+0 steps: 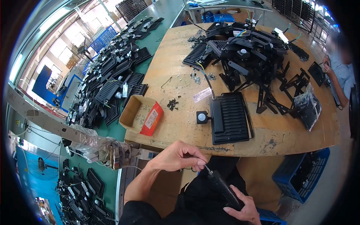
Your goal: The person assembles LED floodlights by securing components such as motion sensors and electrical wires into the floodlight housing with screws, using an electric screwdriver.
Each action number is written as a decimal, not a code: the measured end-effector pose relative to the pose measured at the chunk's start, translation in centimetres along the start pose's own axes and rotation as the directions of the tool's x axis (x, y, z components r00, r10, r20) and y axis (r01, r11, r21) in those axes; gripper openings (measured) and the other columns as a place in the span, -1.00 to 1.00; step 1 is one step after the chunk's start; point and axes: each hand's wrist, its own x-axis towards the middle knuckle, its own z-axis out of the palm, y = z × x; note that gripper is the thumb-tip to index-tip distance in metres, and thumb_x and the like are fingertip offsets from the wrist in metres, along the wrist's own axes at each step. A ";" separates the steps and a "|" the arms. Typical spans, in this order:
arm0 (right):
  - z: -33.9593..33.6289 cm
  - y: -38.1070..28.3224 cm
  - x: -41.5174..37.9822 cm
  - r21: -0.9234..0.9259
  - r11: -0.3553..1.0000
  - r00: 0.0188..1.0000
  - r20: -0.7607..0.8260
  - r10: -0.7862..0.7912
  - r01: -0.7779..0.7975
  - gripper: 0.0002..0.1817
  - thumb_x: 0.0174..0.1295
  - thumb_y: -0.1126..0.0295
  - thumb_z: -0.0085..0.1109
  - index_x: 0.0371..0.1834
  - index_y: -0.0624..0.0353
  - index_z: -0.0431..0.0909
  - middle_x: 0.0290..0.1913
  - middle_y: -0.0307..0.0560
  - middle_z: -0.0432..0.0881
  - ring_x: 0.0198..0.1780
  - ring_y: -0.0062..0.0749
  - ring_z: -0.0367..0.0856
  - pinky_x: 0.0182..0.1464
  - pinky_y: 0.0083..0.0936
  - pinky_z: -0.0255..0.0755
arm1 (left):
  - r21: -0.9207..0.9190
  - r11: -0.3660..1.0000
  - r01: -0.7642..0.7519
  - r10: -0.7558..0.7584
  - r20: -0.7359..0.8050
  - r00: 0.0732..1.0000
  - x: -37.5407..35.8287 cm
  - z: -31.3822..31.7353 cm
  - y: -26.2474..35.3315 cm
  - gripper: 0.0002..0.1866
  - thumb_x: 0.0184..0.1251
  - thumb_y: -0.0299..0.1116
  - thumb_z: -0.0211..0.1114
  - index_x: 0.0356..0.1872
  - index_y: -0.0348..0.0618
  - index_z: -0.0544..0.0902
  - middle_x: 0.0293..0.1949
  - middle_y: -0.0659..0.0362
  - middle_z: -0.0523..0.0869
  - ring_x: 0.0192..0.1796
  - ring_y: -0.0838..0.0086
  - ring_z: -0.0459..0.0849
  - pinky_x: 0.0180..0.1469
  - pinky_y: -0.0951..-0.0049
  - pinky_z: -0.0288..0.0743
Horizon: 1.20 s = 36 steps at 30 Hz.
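My right hand (244, 207) is wrapped round the lower body of a black electric screwdriver (224, 188), held over my lap in front of the table edge. With thumb and fingers pinched together, my left hand (180, 156) grips the thin metal screwdriver bit (207, 168) at the tool's upper end. Just beyond my hands a black finned floodlight housing (232, 118) lies on the table, fins up. A small square sensor (201, 117) with a white dome sticks out at its left side. Its cable carries a white label (202, 95).
An open cardboard box (151, 119) with small parts stands at the table's left edge, near loose black screws (173, 104). Brackets and lights are piled (247, 56) at the back. A plastic bag (308, 107) lies right; a person (342, 71) works beyond. More lights cover the green belt (144, 67).
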 end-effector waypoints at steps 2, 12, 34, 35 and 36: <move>-0.2 0.0 0.0 -0.055 0.998 0.999 0.033 -0.032 0.034 0.00 0.09 0.34 0.64 0.61 0.39 0.33 0.21 0.14 0.76 0.08 -0.40 0.76 0.26 -0.51 0.51 | 0.026 1.000 0.010 -0.012 0.053 0.999 0.0 -0.3 0.1 -0.80 0.56 -0.45 0.39 0.02 -0.39 0.78 -0.25 0.11 0.86 -0.22 0.52 0.83 -0.10 0.50 0.74; 1.3 0.9 1.2 -0.115 0.930 0.924 -0.125 -0.362 0.349 -0.02 0.27 0.22 0.53 0.71 0.22 0.22 -0.31 -0.11 0.66 -0.49 -0.59 0.53 -0.43 -0.61 0.45 | -0.118 0.993 0.017 -0.017 -0.001 1.000 0.8 1.3 -2.0 -0.80 0.57 -0.34 0.41 -0.11 -0.32 0.77 -0.32 0.17 0.85 -0.33 0.57 0.81 -0.27 0.56 0.68; 0.2 3.4 0.5 0.486 0.873 0.930 -0.302 0.210 -0.039 0.02 0.17 0.39 0.49 0.67 0.43 0.14 -0.31 -0.10 0.66 -0.54 -0.64 0.56 -0.51 -0.67 0.47 | 0.929 -0.093 0.359 0.616 -0.230 0.754 14.5 -14.8 -5.6 -0.87 0.23 -0.49 0.24 -0.26 -0.25 0.72 -0.07 -0.07 0.71 0.08 0.10 0.67 0.20 0.12 0.55; -0.1 3.2 0.4 0.468 0.880 0.941 -0.258 0.217 -0.075 -0.01 0.22 0.37 0.51 0.69 0.36 0.17 -0.20 -0.08 0.71 -0.42 -0.60 0.64 -0.37 -0.63 0.54 | 0.918 -0.153 0.366 0.600 -0.208 0.773 14.4 -14.9 -5.9 -0.86 0.24 -0.49 0.24 -0.25 -0.26 0.73 -0.05 -0.07 0.71 0.10 0.10 0.67 0.20 0.13 0.55; -0.4 3.0 -0.1 0.448 0.887 0.947 -0.218 0.234 -0.116 -0.04 0.27 0.35 0.53 0.70 0.29 0.20 -0.09 -0.06 0.76 -0.30 -0.55 0.72 -0.22 -0.59 0.61 | 0.903 -0.199 0.381 0.557 -0.216 0.802 14.4 -14.9 -5.5 -0.86 0.25 -0.48 0.26 -0.23 -0.25 0.72 -0.03 -0.06 0.70 0.13 0.12 0.67 0.23 0.16 0.56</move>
